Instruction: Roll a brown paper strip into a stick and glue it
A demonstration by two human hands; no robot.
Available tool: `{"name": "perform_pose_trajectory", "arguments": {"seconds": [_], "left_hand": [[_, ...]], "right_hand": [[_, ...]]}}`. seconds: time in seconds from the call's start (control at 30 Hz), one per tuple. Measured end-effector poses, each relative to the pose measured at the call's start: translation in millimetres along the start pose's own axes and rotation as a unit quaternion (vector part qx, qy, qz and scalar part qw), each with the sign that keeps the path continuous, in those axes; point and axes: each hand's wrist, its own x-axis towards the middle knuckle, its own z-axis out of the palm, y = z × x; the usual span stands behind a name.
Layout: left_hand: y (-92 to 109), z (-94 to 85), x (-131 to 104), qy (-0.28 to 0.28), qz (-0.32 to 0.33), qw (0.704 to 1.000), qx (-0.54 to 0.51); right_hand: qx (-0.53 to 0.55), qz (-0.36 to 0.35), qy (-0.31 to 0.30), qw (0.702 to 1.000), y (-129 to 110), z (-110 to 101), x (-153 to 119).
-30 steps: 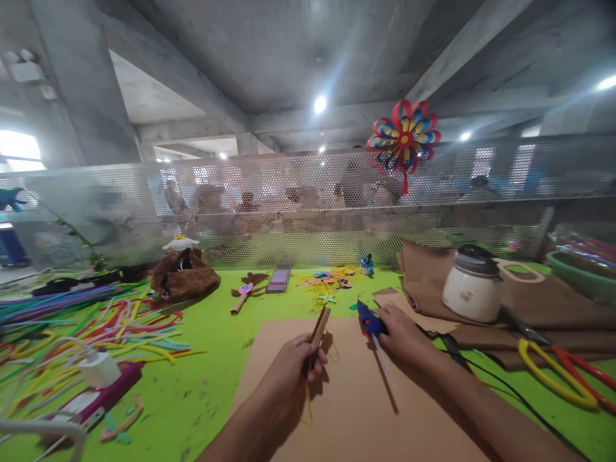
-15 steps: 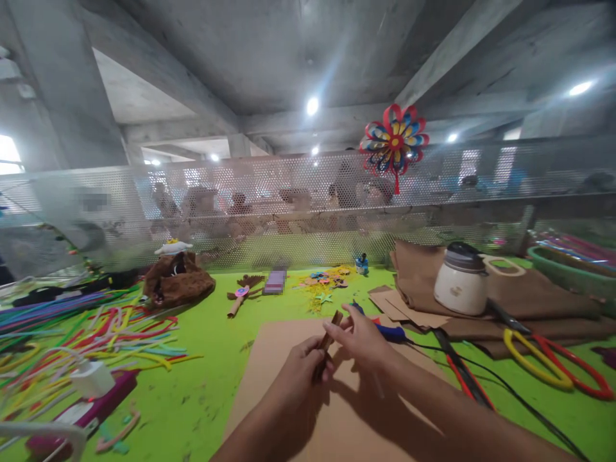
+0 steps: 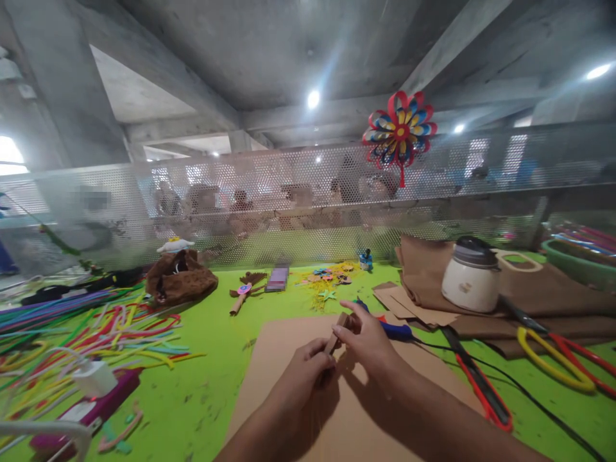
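Note:
A small folded strip of brown paper is held between my two hands above a brown board. My left hand wraps its fingers round the strip's lower end. At the upper end, my right hand pinches it between thumb and fingers, with the index finger raised. Just beyond my right hand lies a blue-handled tool with a black cord. A red and black cutter rests to the right of my right forearm.
Pipe cleaners, a power strip and a brown pouch lie at left. Behind the board are a paper figure and small cutouts. At right are a jar, brown sheets and scissors.
The strip in my hands has turned, showing a lighter, flatter side. My hands have shifted slightly to the right. The camera view has moved a little.

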Motion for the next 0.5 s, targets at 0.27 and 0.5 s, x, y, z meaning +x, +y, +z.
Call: {"name": "perform_pose_trajectory", "arguments": {"seconds": [0.27, 0.5], "left_hand": [[-4, 6.2, -5, 0.013, -0.042, 0.997, -0.060], [-10, 4.0, 1, 0.001, -0.014, 0.999, -0.047]], "right_hand": [[-0.041, -0.005, 0.010, 0.999, 8, 1, -3], [-0.050, -0.001, -0.002, 0.999, 5, 0, -3]]}}
